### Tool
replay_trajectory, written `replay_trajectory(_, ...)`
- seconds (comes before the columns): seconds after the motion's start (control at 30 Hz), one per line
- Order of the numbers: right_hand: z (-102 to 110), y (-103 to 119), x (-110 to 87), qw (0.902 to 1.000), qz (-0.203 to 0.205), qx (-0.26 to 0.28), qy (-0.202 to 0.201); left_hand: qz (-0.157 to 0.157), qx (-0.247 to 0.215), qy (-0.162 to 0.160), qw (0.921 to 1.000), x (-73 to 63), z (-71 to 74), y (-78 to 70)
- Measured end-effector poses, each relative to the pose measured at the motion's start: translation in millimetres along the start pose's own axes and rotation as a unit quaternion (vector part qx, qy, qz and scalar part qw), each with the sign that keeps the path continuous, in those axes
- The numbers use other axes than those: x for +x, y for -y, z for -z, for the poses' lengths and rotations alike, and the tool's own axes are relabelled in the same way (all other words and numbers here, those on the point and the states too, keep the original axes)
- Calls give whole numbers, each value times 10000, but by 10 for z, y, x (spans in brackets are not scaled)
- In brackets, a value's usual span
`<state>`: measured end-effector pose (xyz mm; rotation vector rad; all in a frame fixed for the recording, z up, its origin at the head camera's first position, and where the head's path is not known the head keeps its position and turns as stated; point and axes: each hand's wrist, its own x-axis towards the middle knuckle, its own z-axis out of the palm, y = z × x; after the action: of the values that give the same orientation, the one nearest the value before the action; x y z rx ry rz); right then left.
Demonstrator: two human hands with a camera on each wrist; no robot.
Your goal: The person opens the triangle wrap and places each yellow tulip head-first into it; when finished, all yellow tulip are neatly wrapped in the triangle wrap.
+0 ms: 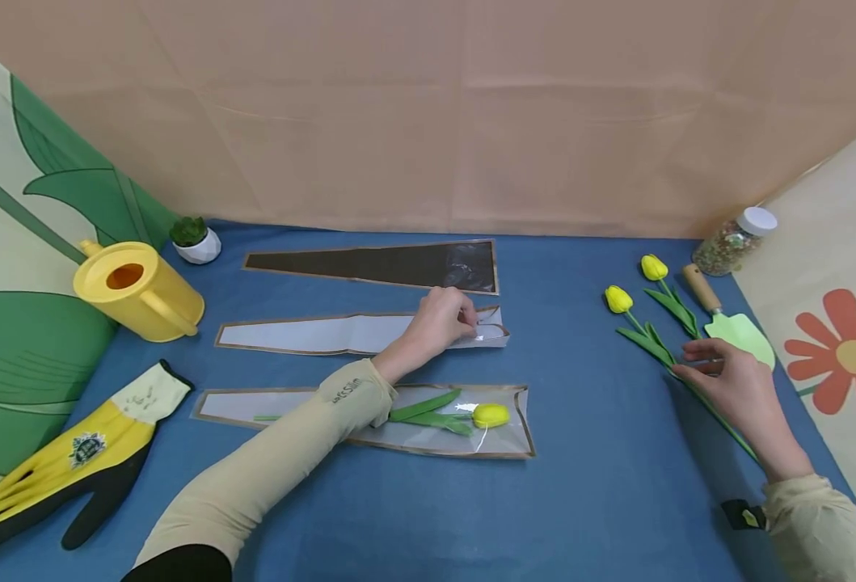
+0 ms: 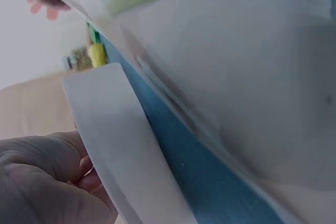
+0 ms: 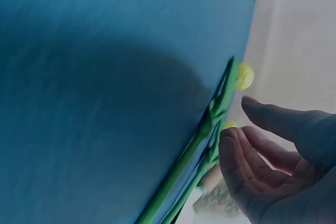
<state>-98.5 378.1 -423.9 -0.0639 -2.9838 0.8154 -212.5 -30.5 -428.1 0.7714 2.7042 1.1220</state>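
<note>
My left hand [image 1: 438,323] pinches the open wide end of the middle flower sleeve [image 1: 311,333], a long tapered white wrapper with a brown border and clear front. In the left wrist view, the fingers [image 2: 92,182] are at the edge of this sleeve [image 2: 123,135]. Over at the right, my right hand [image 1: 736,384] hovers by the stem of a yellow tulip [image 1: 619,299], its thumb and fingers spread apart with nothing between them. A second yellow tulip [image 1: 654,267] lies just behind. Below my left forearm, another sleeve [image 1: 511,440] contains a yellow tulip [image 1: 491,415].
A dark sleeve [image 1: 384,263] lies at the back. On the left are a yellow watering can [image 1: 140,291], a small potted succulent [image 1: 196,241] and a gardening glove [image 1: 86,453]. A trowel [image 1: 740,335] and a jar [image 1: 733,242] stand along the right side.
</note>
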Motion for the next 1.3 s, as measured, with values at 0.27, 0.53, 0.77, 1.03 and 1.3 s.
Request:
replay_trajectory(0.27, 18, -185, -32, 9987, 24, -477, 192, -98, 26, -87, 9999, 38, -42, 83)
replay_trajectory(0.53, 28, -228, -12, 9971, 26, -534, 546, -53, -8, -19, 10000, 10, 5, 10)
replay_trajectory(0.77, 16, -221, 6, 9959, 20, -687, 583, -6, 44, -17, 10000, 11, 1, 15)
replay_trajectory(1.03, 20, -207, 2, 9946, 61, -784, 672, -37, 106, -29, 9999, -2, -8, 18)
replay_trajectory(1.3, 21, -184, 3, 9947, 236, -898, 437, -42, 106, -35, 9999, 3, -4, 22)
